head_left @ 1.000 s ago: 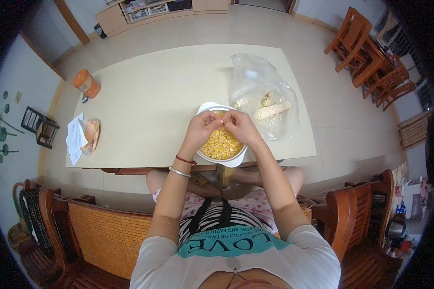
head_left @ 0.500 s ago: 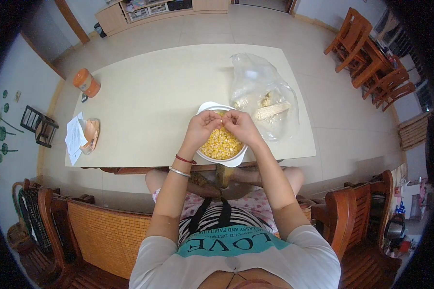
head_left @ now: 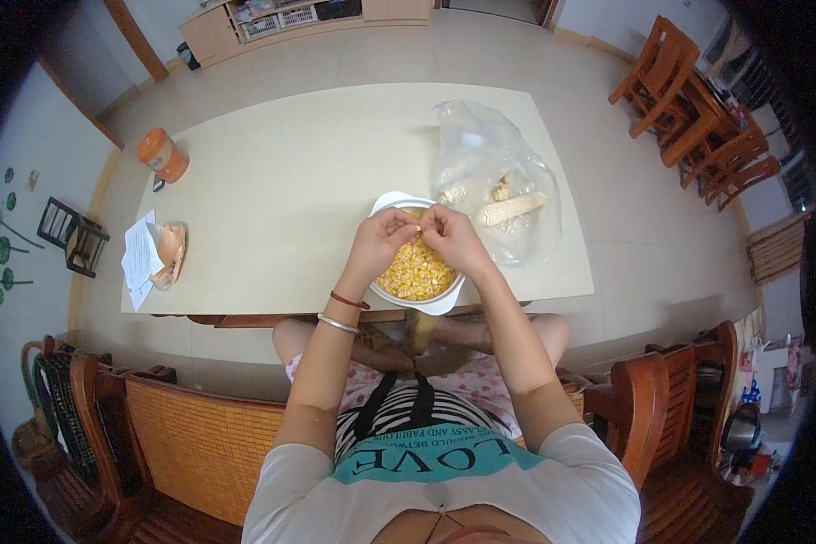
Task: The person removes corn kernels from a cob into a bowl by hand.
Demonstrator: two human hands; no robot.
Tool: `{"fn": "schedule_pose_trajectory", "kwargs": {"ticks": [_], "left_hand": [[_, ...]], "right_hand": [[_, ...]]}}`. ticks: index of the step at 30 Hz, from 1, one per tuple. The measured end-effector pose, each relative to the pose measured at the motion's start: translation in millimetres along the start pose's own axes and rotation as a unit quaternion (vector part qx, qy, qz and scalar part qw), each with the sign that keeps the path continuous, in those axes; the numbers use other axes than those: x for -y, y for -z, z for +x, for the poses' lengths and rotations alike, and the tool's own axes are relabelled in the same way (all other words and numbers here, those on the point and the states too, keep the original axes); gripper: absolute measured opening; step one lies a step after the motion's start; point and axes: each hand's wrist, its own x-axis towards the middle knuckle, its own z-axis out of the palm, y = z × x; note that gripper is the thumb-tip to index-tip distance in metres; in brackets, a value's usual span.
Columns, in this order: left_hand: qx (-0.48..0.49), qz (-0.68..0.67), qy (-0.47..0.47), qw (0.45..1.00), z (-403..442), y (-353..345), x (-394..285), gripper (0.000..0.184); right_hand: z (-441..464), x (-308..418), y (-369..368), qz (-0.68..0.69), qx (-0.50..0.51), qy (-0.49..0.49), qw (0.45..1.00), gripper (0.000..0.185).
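Note:
Over the far half of a white two-handled bowl (head_left: 444,302), my left hand (head_left: 383,240) and my right hand (head_left: 455,241) meet, fingertips nearly touching. Both are closed in a pinch around a small pale bit that looks like a corn kernel (head_left: 417,230). Beneath them, loose yellow corn kernels (head_left: 416,272) fill much of the bowl. A clear plastic bag (head_left: 480,136) lies just right of the bowl, with a stripped corn cob (head_left: 514,208) and smaller cob pieces (head_left: 453,195) on it. My hands hide the bowl's far interior.
The bowl stands near the front edge of a pale table (head_left: 290,181). On the table's left are an orange canister (head_left: 162,155), papers (head_left: 141,258) and an open packet (head_left: 171,257). Wooden seating (head_left: 199,435) is behind me; wooden chairs (head_left: 659,68) stand far right.
Both hands stay over the bowl in almost the same pinch. Only slight finger movement shows; the bowl, bag and cobs have not moved.

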Motion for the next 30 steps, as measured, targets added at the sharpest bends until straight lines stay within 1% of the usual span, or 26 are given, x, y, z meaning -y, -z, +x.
{"fn": "schedule_pose_trajectory", "kwargs": {"ticks": [5, 8, 11, 15, 17, 18, 20, 21, 23, 25, 27, 30], "left_hand": [[0.008, -0.001, -0.008, 1.0, -5, -2, -11, 0.009], [0.019, -0.012, -0.014, 1.0, -3, -1, -5, 0.009], [0.017, 0.025, -0.019, 0.999, -2, 0, -4, 0.008], [-0.026, 0.116, -0.03, 0.992, -2, -3, 0, 0.007], [-0.06, 0.151, -0.04, 0.986, -5, -4, -7, 0.007], [-0.08, 0.126, -0.054, 0.987, -4, -4, -3, 0.007], [-0.118, 0.075, -0.084, 0.987, 0, -2, 7, 0.008], [-0.117, 0.049, -0.077, 0.989, 0, -1, 6, 0.008], [-0.115, -0.003, -0.061, 0.991, -1, 1, 1, 0.009], [-0.105, -0.02, -0.064, 0.992, -1, 2, -1, 0.008], [-0.096, -0.035, -0.062, 0.993, -1, 1, -2, 0.007], [-0.088, -0.046, -0.051, 0.994, -1, 1, -4, 0.007]], "right_hand": [[0, 3, 0, -0.027, -0.007, 0.001, 1.0, 0.014], [-1, 3, 0, -0.044, -0.003, 0.009, 0.999, 0.014], [-1, 5, 0, -0.061, 0.003, 0.014, 0.998, 0.014], [-1, 10, 0, -0.08, -0.003, 0.025, 0.996, 0.012], [-4, 16, -2, -0.055, -0.06, 0.035, 0.996, 0.009], [-5, 17, -3, -0.042, -0.088, 0.041, 0.994, 0.007], [-7, 2, 1, 0.085, -0.137, 0.066, 0.985, 0.006], [-9, -4, 5, 0.149, -0.16, 0.079, 0.973, 0.007], [-14, -8, 26, 0.122, -0.207, 0.084, 0.967, 0.011], [-17, -29, 66, 0.03, -0.28, 0.07, 0.957, 0.013], [-10, -68, 102, -0.097, -0.323, 0.04, 0.941, 0.014], [-10, -73, 127, -0.273, -0.323, -0.004, 0.906, 0.016]]}}
